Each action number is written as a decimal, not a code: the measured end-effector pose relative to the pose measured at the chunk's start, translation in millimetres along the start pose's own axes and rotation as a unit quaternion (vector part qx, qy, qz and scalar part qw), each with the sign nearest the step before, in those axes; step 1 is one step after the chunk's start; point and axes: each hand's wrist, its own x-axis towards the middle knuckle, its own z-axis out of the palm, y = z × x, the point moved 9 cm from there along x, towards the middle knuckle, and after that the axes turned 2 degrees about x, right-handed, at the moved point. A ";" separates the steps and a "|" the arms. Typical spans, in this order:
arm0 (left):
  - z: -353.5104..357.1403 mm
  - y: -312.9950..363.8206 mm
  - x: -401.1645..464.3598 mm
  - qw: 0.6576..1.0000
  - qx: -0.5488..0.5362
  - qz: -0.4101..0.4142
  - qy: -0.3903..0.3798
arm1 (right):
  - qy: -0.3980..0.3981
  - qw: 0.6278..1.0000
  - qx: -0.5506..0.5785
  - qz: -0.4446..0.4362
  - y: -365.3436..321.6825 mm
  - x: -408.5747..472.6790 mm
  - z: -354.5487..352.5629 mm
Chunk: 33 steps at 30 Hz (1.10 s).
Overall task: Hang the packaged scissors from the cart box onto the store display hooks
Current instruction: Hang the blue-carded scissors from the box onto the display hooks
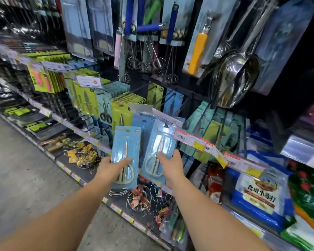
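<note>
Left hand [114, 164] grips a blue-carded scissors pack [125, 156] near frame centre, thumb across the front of the blister, fingers wrapped behind the left edge. The pack stands almost upright, its hang hole at the top, clear of any hook. Right hand [168, 164] holds a second scissors pack [159, 151] just beside the first, at its 3 o'clock; the thumb presses the blister face and the fingers curl behind the right edge. This pack tilts to the right, and its hang hole lies at the tip of a display hook [159, 115] at 12 o'clock from it; whether the hook has entered the hole cannot be told. More blue packs [140, 122] hang behind it on that hook.

At 10 o'clock from the hands hang green-carded knives [85, 98] and green-carded scissors [121, 115]. At 12 o'clock above, whisks [145, 62] hang in a row; at 1 o'clock, a steel scoop [236, 78]. A price-tag strip [203, 144] runs along the shelf edge at 3 o'clock. Wire racks [140, 198] lie on the lower shelf at 6 o'clock.
</note>
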 end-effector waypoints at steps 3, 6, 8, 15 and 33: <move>10.4 1.0 3.1 1.000 -0.004 -0.001 -0.001 | 0.003 0.999 -0.036 0.005 2.6 9.0 -6.0; 17.6 2.6 6.4 1.000 -0.014 0.006 -0.010 | -0.002 0.999 -0.050 0.008 2.8 17.1 -9.6; 19.7 1.7 8.8 1.000 -0.014 0.000 -0.016 | 0.003 0.998 -0.064 0.008 3.9 26.1 -12.1; 42.5 2.5 5.0 0.995 -0.013 0.000 -0.101 | 0.058 0.983 -0.175 0.026 12.8 45.9 -24.7; 120.3 27.9 24.8 0.976 0.020 0.051 -0.211 | -0.034 0.993 0.083 0.077 40.9 24.0 -20.8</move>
